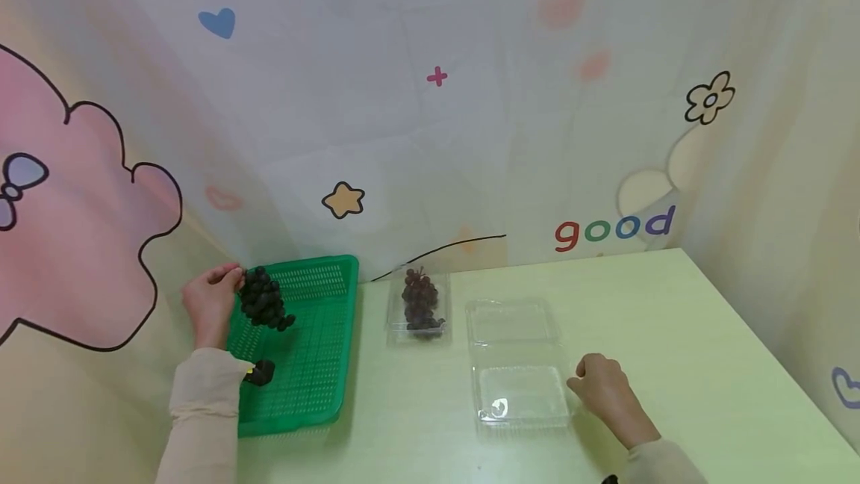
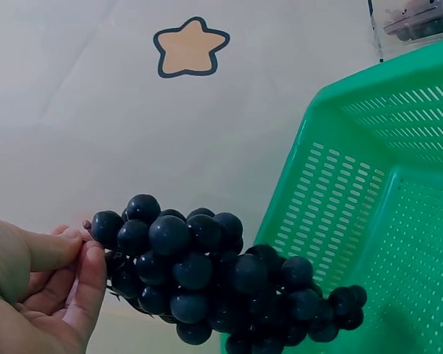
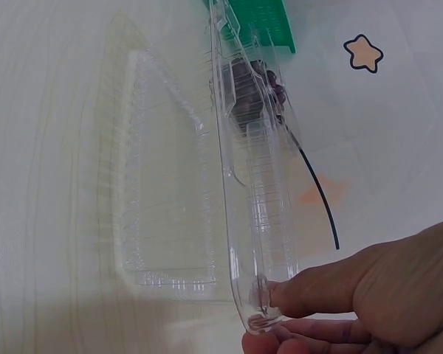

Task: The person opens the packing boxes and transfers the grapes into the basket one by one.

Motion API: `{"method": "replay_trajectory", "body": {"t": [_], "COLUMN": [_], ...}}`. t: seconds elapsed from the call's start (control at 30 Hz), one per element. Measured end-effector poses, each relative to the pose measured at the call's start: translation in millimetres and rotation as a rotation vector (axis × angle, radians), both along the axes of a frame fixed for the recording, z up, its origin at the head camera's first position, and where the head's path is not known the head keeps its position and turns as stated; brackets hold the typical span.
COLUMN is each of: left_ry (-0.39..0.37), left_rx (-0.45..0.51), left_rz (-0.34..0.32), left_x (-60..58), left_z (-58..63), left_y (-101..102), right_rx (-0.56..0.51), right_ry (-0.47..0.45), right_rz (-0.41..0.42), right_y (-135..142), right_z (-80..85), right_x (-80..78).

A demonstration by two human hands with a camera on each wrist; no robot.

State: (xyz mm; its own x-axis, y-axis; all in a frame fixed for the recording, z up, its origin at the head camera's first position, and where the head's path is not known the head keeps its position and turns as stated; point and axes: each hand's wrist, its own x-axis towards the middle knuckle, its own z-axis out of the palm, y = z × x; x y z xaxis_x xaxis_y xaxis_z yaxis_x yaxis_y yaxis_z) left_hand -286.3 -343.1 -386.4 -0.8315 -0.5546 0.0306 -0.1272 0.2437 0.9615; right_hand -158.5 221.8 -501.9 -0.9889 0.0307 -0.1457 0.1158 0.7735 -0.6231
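My left hand (image 1: 211,301) pinches the stem end of a bunch of dark grapes (image 2: 199,273) between thumb and fingers. The bunch hangs over the left side of a green basket (image 1: 351,349). On the table to the right lies an opened clear plastic clamshell box (image 1: 517,361), its two halves spread flat with nothing in them. The thumb and fingers of my right hand (image 3: 384,302) pinch the clamshell box's rim. In the head view, this right hand (image 1: 605,391) is at the box's right edge.
Another clear box (image 1: 396,320) holding a bunch of dark reddish grapes (image 1: 421,305) stands between the basket and the opened box. A small black object (image 1: 262,373) shows by the left cuff. A printed curtain (image 1: 403,133) hangs behind the pale table (image 1: 672,320).
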Motion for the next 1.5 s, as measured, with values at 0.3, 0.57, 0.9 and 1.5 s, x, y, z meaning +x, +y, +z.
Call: {"method": "replay_trajectory", "body": {"t": [0.3,0.57,0.9,1.5], "left_ry": [0.013,-0.003,-0.008,-0.046], "left_rx": [0.018,0.026,0.100,0.066], "left_rz": [0.026,0.030,0.029,0.018], "left_x": [-14.6,-20.6,-27.5,-24.8], "left_z": [-7.1,-25.2,-32.7,-59.3], "left_y": [-1,-4,-5,-6], "right_rx": [0.006,0.004,-0.011,0.002], "right_ry": [-0.009,0.028,0.020,0.031], "right_rz": [0.000,0.005,-0.017,-0.007], "right_y": [1,0,-1,0], "right_z": [2.2,-2.6,-2.4,-2.7], "right_x": [-0.2,0.6,0.4,1.8]}}
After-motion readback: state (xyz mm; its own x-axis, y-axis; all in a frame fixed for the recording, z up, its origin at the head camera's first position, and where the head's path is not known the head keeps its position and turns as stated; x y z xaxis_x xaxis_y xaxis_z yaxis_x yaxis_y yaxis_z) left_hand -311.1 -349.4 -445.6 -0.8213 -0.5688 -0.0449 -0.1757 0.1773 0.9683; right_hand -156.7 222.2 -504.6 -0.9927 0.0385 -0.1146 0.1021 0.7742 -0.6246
